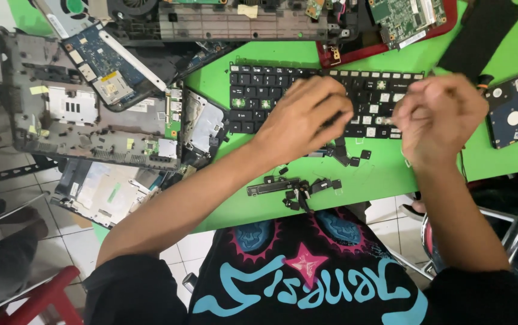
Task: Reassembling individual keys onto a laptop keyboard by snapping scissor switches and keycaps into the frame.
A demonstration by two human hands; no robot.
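Observation:
A black laptop keyboard [259, 96] lies flat on the green table [241, 198], with several keycaps gone and white switch pads showing. My left hand [307, 117] lies over its middle, fingers curled down and pressing on the keys. My right hand [443, 114] hovers over the keyboard's right end, slightly blurred. Its fingers are closed into a loose fist and the thumb pinches toward the keys; whether anything is inside it is hidden. Loose black keycaps and a long bar key [298, 186] lie scattered near the table's front edge.
A stripped laptop chassis [84, 114] and circuit boards [105, 63] crowd the left and back. A red-cased board [403, 24] sits at the back right, a bare hard drive [512, 111] at the right. A red stool [48, 295] stands on the tiled floor.

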